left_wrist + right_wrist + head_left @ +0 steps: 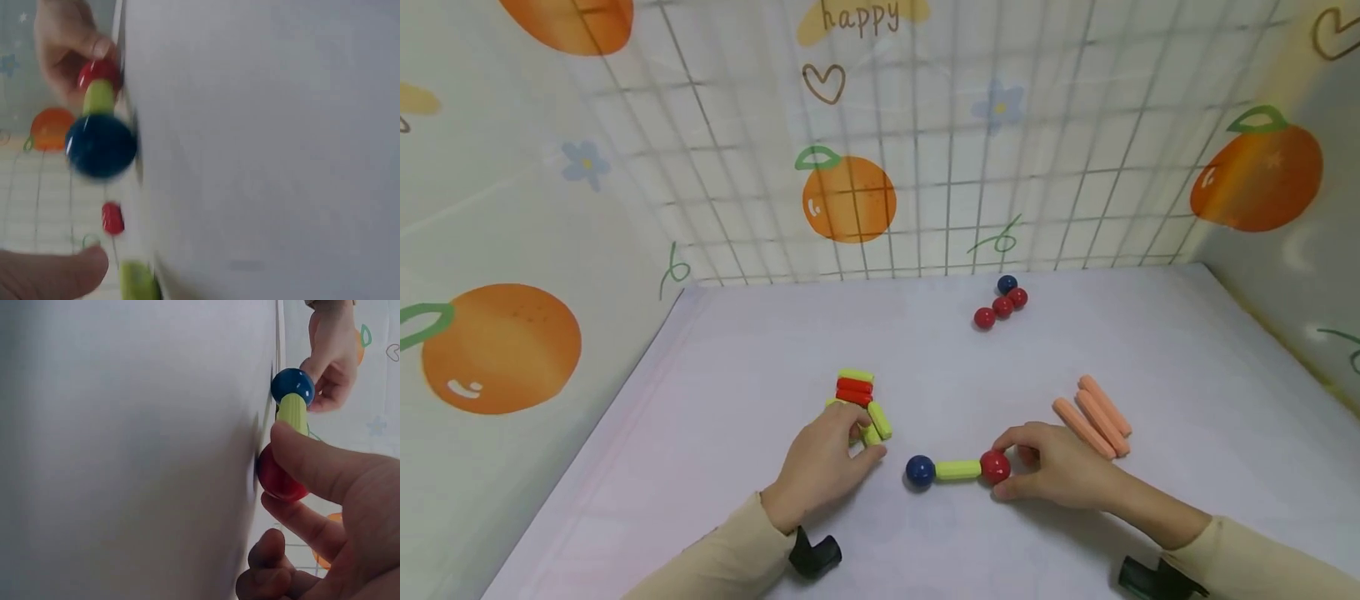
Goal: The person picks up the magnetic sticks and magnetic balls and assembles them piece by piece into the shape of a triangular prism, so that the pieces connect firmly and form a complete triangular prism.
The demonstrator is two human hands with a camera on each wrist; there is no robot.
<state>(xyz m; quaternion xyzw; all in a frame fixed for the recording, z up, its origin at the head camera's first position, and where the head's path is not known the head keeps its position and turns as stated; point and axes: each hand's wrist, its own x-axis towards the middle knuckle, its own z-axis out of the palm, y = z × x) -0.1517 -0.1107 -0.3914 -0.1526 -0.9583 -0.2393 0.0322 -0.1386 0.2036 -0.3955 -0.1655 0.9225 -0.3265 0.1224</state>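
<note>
On the table lies a dumbbell-like piece: a yellow-green rod point(958, 471) joins a blue ball point(920, 472) at its left end and a red ball point(996, 467) at its right end. My right hand point(1056, 467) pinches the red ball between thumb and fingers, as the right wrist view also shows. Over a cluster of short yellow-green rods point(880, 420) and red rods point(854, 392) is my left hand point(823, 458), partly covering some of them. In the left wrist view its thumb point(62, 273) stands apart from a yellow-green rod point(137, 281); its other fingers are out of that view.
Three longer orange sticks point(1093, 417) lie just beyond my right hand. Farther back, three red balls point(1002, 307) sit in a slanting row beside another blue ball point(1007, 285). A wire grid point(947, 192) behind a printed sheet borders the back of the table point(737, 333).
</note>
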